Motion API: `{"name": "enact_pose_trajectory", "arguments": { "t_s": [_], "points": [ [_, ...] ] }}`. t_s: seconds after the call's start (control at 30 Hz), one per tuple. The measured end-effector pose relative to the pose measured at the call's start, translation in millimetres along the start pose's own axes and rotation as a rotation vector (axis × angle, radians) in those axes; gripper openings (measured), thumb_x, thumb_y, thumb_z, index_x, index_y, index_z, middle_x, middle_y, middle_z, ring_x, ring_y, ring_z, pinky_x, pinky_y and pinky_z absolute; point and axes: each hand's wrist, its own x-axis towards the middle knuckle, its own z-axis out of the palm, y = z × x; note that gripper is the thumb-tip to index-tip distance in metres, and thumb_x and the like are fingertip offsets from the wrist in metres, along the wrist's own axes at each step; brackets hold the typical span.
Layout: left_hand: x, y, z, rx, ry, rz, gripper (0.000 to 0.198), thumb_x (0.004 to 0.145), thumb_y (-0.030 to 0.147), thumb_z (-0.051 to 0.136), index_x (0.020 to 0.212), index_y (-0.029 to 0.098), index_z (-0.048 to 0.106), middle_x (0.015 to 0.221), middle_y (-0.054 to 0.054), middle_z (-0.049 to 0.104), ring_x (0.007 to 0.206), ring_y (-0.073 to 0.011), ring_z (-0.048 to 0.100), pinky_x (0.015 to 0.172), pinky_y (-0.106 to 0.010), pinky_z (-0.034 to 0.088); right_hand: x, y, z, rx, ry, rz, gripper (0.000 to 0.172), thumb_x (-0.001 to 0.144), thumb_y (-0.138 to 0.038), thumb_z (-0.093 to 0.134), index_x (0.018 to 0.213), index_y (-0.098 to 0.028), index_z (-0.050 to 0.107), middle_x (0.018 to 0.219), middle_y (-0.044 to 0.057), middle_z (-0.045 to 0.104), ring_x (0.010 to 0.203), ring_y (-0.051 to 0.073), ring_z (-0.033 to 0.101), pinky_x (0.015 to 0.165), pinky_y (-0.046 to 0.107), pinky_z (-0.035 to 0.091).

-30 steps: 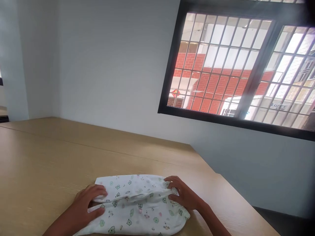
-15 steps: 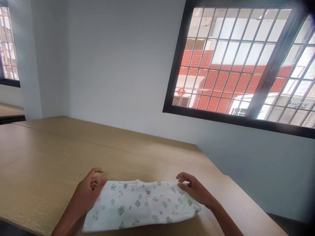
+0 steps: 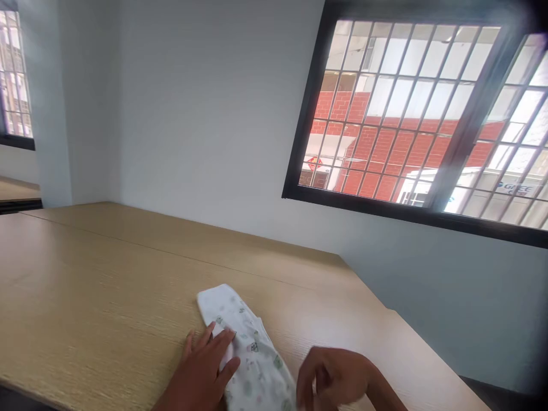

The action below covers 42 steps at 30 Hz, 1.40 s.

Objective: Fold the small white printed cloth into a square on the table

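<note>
The left hand [image 3: 205, 371] lies flat, fingers spread, pressing the near-left edge of the folded printed cloth [image 3: 244, 348]. The right hand [image 3: 338, 379], loosely curled and blurred, hovers just right of the cloth's near end, holding nothing that I can make out. The cloth lies on the wooden table [image 3: 107, 285], its long axis running away from the hands toward the far left, the left hand being the closer one.

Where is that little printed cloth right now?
The printed cloth lies folded on the wooden table, low in the head view, between the left hand, flat on it, and the right hand.
</note>
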Motion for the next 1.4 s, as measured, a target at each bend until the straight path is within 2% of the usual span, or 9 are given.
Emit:
{"name": "enact_pose_trajectory", "arguments": {
  "t_s": [0.07,0.27,0.47,0.63,0.8,0.93,1.1,1.23,1.4],
  "points": [
    [1,-4,-4.4,0.005,-0.052,-0.023,0.062,0.094,0.049,0.037,0.149,0.021,0.039,0.157,-0.002,0.03,0.15,-0.032,0.009,0.118,-0.066,0.002,8,-3,11,0.112,-0.054,-0.056,0.026,0.072,-0.023,0.063,0.092,-0.013,0.077,0.067,0.002,0.066,0.053,0.012,0.058,0.051,0.022,0.046],
    [-1,-4,-2.3,-0.061,-0.133,0.105,0.064,0.085,0.047,0.057,0.145,0.031,0.043,0.156,0.001,0.033,0.148,-0.03,0.018,0.121,-0.058,0.006,52,4,52,-0.174,0.685,-0.276,0.041,0.068,-0.021,0.079,0.109,-0.023,0.071,0.117,0.01,0.065,0.112,0.027,0.057,0.098,0.042,0.048],
    [6,-13,8.0,-0.169,0.116,0.144,0.01,0.087,0.026,0.057,0.091,0.023,0.065,0.111,-0.005,0.065,0.114,-0.0277,0.05,0.106,-0.05,0.03,52,30,43,-0.201,0.549,-0.246,0.052,0.068,-0.037,0.087,0.115,-0.026,0.071,0.128,0.01,0.063,0.127,0.032,0.048,0.11,0.049,0.038],
    [1,-9,10.3,-0.416,0.219,0.215,0.026,0.096,0.04,0.046,0.084,0.019,0.057,0.091,-0.005,0.059,0.093,-0.0239,0.052,0.09,-0.037,0.04,46,29,47,-0.082,0.559,-0.352,0.054,0.058,-0.043,0.092,0.103,-0.022,0.07,0.113,0.009,0.065,0.111,0.031,0.055,0.099,0.044,0.044],
    [-14,14,-2.5,-1.082,0.119,0.147,0.043,0.089,0.063,0.052,0.084,0.021,0.045,0.066,0.004,0.045,0.054,-0.011,0.038,0.05,-0.021,0.031,40,-3,54,0.438,0.411,-0.319,0.04,0.075,-0.052,0.077,0.084,-0.019,0.057,0.068,-0.003,0.05,0.059,0.01,0.041,0.054,0.022,0.033],
    [-10,19,-11.3,-1.45,0.07,0.098,0.043,0.084,0.055,0.064,0.102,0.025,0.039,0.088,0.001,0.055,0.061,-0.0113,0.05,0.059,-0.024,0.045,42,-6,40,0.87,0.52,-0.404,0.048,0.078,-0.056,0.074,0.085,-0.026,0.037,0.068,-0.005,0.05,0.053,0.01,0.042,0.049,0.021,0.033],
    [8,1,16.4,-0.945,0.462,-0.025,0.03,0.09,0.046,0.051,0.109,0.023,0.047,0.116,-0.008,0.051,0.105,-0.0238,0.053,0.094,-0.041,0.044,41,25,14,0.187,0.78,-0.109,0.023,0.08,-0.043,0.062,0.081,-0.022,0.053,0.082,0.004,0.059,0.078,0.022,0.056,0.069,0.034,0.048],
    [9,1,42.4,-0.685,0.219,0.194,0.032,0.09,0.04,0.047,0.116,0.023,0.053,0.127,-0.01,0.053,0.121,-0.0283,0.048,0.106,-0.046,0.037,35,39,4,-0.003,0.886,-0.036,0.022,0.084,-0.037,0.054,0.095,-0.02,0.063,0.106,0.011,0.061,0.098,0.028,0.055,0.087,0.046,0.047],
    [3,11,55.7,-0.596,0.035,0.276,0.061,0.081,0.039,0.055,0.136,0.017,0.044,0.145,-0.016,0.044,0.136,-0.0317,0.038,0.116,-0.048,0.028,24,28,4,-0.1,0.642,-0.085,0.042,0.08,-0.015,0.049,0.116,-0.027,0.066,0.124,0.006,0.061,0.116,0.026,0.053,0.098,0.044,0.046]
  ]
}}
